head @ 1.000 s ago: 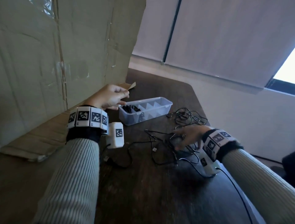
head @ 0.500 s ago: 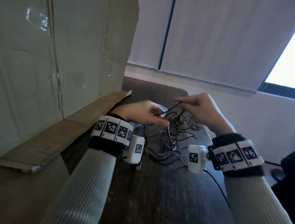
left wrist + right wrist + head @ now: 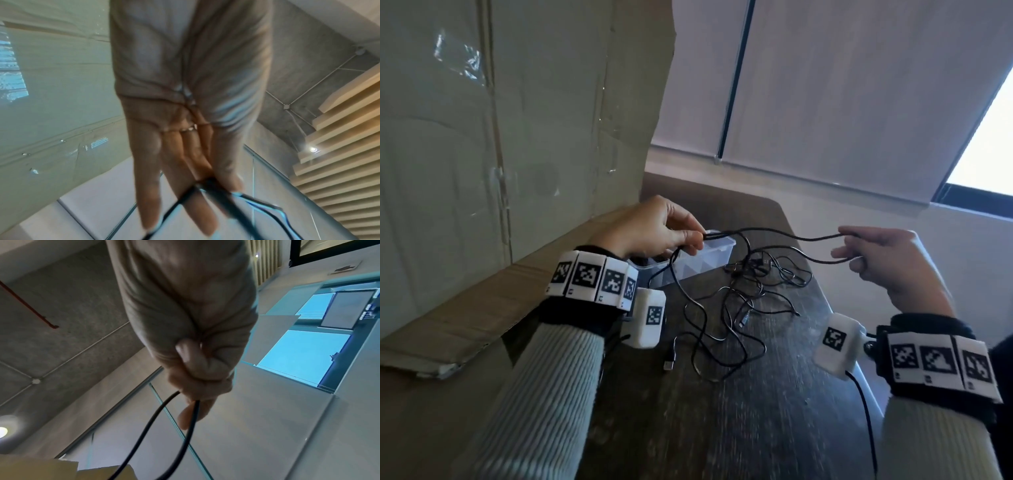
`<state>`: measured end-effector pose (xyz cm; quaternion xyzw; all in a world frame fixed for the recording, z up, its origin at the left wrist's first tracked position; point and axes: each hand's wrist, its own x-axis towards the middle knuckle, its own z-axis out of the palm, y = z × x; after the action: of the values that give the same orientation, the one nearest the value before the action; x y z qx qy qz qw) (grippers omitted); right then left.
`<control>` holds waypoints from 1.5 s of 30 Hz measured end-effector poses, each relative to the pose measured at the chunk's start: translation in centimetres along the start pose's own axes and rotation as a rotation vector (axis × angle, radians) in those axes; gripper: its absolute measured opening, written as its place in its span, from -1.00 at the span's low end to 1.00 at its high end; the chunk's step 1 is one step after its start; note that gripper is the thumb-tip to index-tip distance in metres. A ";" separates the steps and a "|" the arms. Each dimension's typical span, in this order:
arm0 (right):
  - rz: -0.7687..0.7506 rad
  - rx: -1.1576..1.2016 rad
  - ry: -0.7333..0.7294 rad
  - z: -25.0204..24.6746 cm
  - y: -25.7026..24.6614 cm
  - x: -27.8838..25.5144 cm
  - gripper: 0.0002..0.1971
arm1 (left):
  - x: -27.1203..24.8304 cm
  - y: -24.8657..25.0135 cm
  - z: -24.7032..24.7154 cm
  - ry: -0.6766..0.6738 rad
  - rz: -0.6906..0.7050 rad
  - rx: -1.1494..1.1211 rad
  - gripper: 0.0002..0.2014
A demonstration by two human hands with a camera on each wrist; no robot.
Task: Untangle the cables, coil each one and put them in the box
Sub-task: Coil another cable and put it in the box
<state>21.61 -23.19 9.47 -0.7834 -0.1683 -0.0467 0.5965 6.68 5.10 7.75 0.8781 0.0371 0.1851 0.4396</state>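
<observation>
Both hands are raised above the dark wood-grain worktop (image 3: 722, 428), with a thin black cable (image 3: 784, 236) strung between them. The left hand (image 3: 650, 229) pinches one end between thumb and fingertips, right over the near rim of the clear rectangular plastic box (image 3: 709, 260); the left wrist view shows its other fingers fairly straight, the dark plug nipped at their tips. The right hand (image 3: 887, 260) has its fingers curled round a doubled bend of the same cable — two strands leave that grip in the right wrist view. So neither grip is spread; each is pressed onto the cable.

Held apart like this, the hands probably mean to draw one length free of the tangled heap of black cables (image 3: 739, 308) lying on the worktop just beside the box, toward the person. From the left hand a strand drops down into that heap, so the cable looks not yet clear of the knot. The box appears to have something dark at its left end, though the hand hides most of it.

A large sheet of brown cardboard (image 3: 517, 137) stands along the left — seemingly just a backdrop. Coiling looks to be the step after this strand comes loose.
</observation>
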 end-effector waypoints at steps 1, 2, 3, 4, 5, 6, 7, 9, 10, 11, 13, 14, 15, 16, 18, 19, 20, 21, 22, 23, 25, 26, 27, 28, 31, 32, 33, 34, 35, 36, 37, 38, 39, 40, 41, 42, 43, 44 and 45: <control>0.004 0.047 0.018 -0.1 0.0 0.1 -0.76 | 0.1 0.1 0.0 0.092 0.004 -0.014 -0.93; -0.002 0.111 0.050 -0.2 0.0 0.1 -0.75 | 0.2 0.0 -0.1 0.178 0.002 -0.015 -0.93; -0.011 0.194 0.095 -0.4 -0.2 0.1 -0.75 | 0.2 -0.2 -0.3 0.245 -0.009 -0.016 -0.94; -0.016 0.300 0.150 -0.8 -0.3 0.0 -0.77 | 0.3 -0.6 -0.7 0.294 -0.032 -0.022 -0.95; -0.014 0.421 0.212 -1.3 -0.3 0.1 -0.79 | 0.2 -0.9 -1.1 0.331 -0.064 -0.021 -0.95; -0.016 0.541 0.272 -1.9 -0.4 0.1 -0.80 | 0.1 -1.4 -1.7 0.376 -0.108 -0.016 -0.95; -0.025 0.641 0.327 -2.7 -0.2 0.2 -0.80 | 0.0 -1.8 -2.3 0.430 -0.153 -0.013 -0.94; -0.035 0.720 0.385 -4.0 0.1 0.1 -0.77 | -0.4 -2.3 -3.4 0.526 -0.219 -0.031 -0.93; -0.035 0.701 0.383 -4.5 0.1 -0.1 -0.75 | -0.6 -2.5 -3.8 0.529 -0.239 -0.046 -0.93; -0.035 0.663 0.368 -4.7 0.1 -0.4 -0.74 | -0.9 -2.6 -4.0 0.495 -0.259 -0.051 -0.93; -0.035 0.575 0.331 -4.7 -0.1 -0.6 -0.73 | -1.1 -2.7 -4.1 0.394 -0.292 -0.026 -0.94; -0.034 0.535 0.307 -4.4 -0.4 -0.7 -0.73 | -1.1 -2.5 -3.8 0.356 -0.301 0.022 -0.94; -0.036 0.503 0.280 -4.0 -0.6 -0.7 -0.73 | -0.9 -2.1 -3.5 0.340 -0.298 0.111 -0.92; -0.043 0.476 0.246 -3.5 -1.0 -0.8 -0.73 | -0.6 -1.6 -3.0 0.343 -0.278 0.230 -0.85; -0.065 0.427 0.166 -2.3 -1.9 -1.1 -0.72 | -0.1 -0.1 -1.6 0.370 -0.200 0.402 -0.69; -0.082 0.420 0.118 -1.6 -2.5 -1.4 -0.72 | 0.1 0.8 -0.7 0.379 -0.130 0.419 -0.65; -0.101 0.432 0.063 -0.8 -3.1 -1.7 -0.72 | 0.3 1.7 0.3 0.373 -0.038 0.402 -0.65; -0.118 0.462 0.001 -0.1 -3.7 -2.0 -0.70 | 0.4 2.5 1.4 0.345 0.060 0.366 -0.65; -0.131 0.503 -0.068 0.5 -4.2 -2.2 -0.69 | 0.6 3.2 2.4 0.299 0.148 0.317 -0.64; -0.139 0.550 -0.144 1.1 -4.7 -2.5 -0.68 | 0.6 3.9 3.5 0.233 0.209 0.258 -0.60; -0.155 0.653 -0.289 1.9 -5.3 -3.1 -0.67 | 0.5 5.2 5.6 0.038 0.245 0.109 -0.50; -0.163 0.703 -0.341 2.2 -5.5 -3.4 -0.67 | 0.4 5.5 6.4 -0.082 0.229 0.013 -0.51; -0.171 0.746 -0.376 2.4 -5.6 -3.6 -0.66 | 0.2 5.8 7.0 -0.185 0.207 -0.077 -0.58; -0.176 0.779 -0.397 2.5 -5.7 -3.7 -0.66 | 0.2 5.8 7.4 -0.245 0.201 -0.134 -0.67; -0.163 0.874 -0.407 2.1 -5.8 -3.7 -0.67 | 0.3 5.4 7.0 -0.192 0.276 -0.100 -0.84; -0.132 0.939 -0.399 1.8 -5.7 -3.6 -0.68 | 0.5 5.1 6.5 -0.139 0.287 -0.051 -0.84; -0.093 1.020 -0.388 1.3 -5.7 -3.5 -0.68 | 0.6 4.7 5.9 -0.093 0.284 -0.015 -0.82; -0.055 1.089 -0.377 0.9 -5.7 -3.4 -0.69 | 0.7 4.4 5.4 -0.059 0.269 -0.001 -0.82; -0.021 1.119 -0.364 0.4 -5.6 -3.3 -0.72 | 0.6 4.2 4.8 -0.040 0.254 0.011 -0.82; 0.009 1.101 -0.347 0.1 -5.6 -3.2 -0.75 | 0.6 3.9 4.2 -0.038 0.232 0.033 -0.82; 0.028 1.034 -0.319 -0.2 -5.4 -2.9 -0.77 | 0.6 3.5 3.6 -0.037 0.210 0.062 -0.83; 0.029 0.937 -0.284 -0.3 -5.1 -2.7 -0.78 | 0.5 3.0 3.0 -0.031 0.190 0.093 -0.83; 0.006 0.819 -0.243 -0.4 -4.7 -2.4 -0.82 | 0.3 2.7 2.5 -0.023 0.175 0.105 -0.84; -0.030 0.692 -0.201 -0.5 -4.2 -2.1 -0.85 | 0.3 2.4 2.0 -0.012 0.160 0.107 -0.84; -0.068 0.564 -0.165 -0.5 -3.6 -1.9 -0.85 | 0.1 2.2 1.7 -0.002 0.152 0.098 -0.83; -0.098 0.450 -0.144 -0.3 -3.1 -1.7 -0.84 | 0.1 2.1 1.5 0.015 0.154 0.066 -0.83; -0.125 0.362 -0.141 -0.1 -2.6 -1.6 -0.81 | 0.0 2.1 1.4 0.044 0.154 0.000 -0.82; -0.148 0.291 -0.150 0.2 -2.3 -1.5 -0.79 | 0.0 2.3 1.4 0.077 0.147 -0.108 -0.81; -0.171 0.222 -0.162 0.6 -2.0 -1.4 -0.78 | -0.1 2.6 1.5 0.101 0.135 -0.216 -0.80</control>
<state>19.56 -22.49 10.75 -0.6968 -0.2860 -0.0150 0.6576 6.88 2.30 8.94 0.8158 -0.0200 0.2609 0.5158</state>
